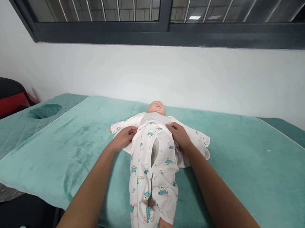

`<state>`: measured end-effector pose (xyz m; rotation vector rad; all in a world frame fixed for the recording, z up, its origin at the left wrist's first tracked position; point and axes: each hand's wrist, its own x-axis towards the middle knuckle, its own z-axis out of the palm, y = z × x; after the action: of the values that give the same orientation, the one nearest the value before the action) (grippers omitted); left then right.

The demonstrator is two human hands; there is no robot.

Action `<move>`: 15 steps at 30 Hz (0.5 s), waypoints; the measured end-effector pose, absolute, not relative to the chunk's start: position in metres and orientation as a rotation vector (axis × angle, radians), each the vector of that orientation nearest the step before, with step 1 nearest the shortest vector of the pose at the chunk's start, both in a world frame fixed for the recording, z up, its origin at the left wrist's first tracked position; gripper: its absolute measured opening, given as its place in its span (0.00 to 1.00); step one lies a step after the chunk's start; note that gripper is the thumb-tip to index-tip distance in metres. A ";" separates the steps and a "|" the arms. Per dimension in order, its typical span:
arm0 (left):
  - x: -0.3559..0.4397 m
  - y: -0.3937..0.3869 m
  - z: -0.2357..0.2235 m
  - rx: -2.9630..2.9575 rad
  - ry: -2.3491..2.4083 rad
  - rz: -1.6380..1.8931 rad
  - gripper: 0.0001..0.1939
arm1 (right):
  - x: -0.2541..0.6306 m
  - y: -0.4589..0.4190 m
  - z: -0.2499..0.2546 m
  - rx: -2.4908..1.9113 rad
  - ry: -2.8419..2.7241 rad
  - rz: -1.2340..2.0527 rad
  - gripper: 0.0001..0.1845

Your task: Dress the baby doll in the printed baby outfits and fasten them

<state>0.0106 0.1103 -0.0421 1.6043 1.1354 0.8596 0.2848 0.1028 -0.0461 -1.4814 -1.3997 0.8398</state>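
Note:
A baby doll [156, 107] lies on its back, head toward the wall and feet toward me. White printed baby pants [163, 161] cover its legs and belly, with an opening at the crotch. One bare foot sticks out of the right leg; the other foot is hidden in the cloth. A matching white baby jacket [195, 139] is spread open beneath the doll, its sleeves on the arms. My left hand [125, 136] pinches the pants' waist at the left side. At the right side of the waist, my right hand [178, 133] is closed on the pants too.
The doll rests on a green plush blanket [87, 142] over a bed, with a face hole [46, 111] at the far left. Behind stands a white wall [139, 70] below a barred window. A black and red chair [7, 98] is at left.

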 end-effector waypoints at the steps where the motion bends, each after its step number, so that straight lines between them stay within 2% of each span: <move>1: 0.006 0.109 -0.040 1.589 1.094 0.786 0.09 | 0.291 0.099 -0.044 -1.472 -1.427 0.918 0.16; 5: -0.007 0.109 -0.037 1.565 0.977 0.583 0.13 | 0.312 0.086 -0.039 -1.416 -1.418 1.235 0.12; 8: -0.009 0.111 -0.039 1.576 0.972 0.589 0.15 | 0.315 0.081 -0.043 -1.336 -1.267 1.404 0.14; 15: -0.009 0.108 -0.041 1.489 0.920 0.643 0.14 | 0.314 0.072 -0.045 -1.277 -1.389 1.560 0.12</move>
<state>-0.0095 0.1084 -0.0406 1.4891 0.9202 0.6425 0.3143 0.0720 -0.0454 -1.2774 -1.3889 1.5598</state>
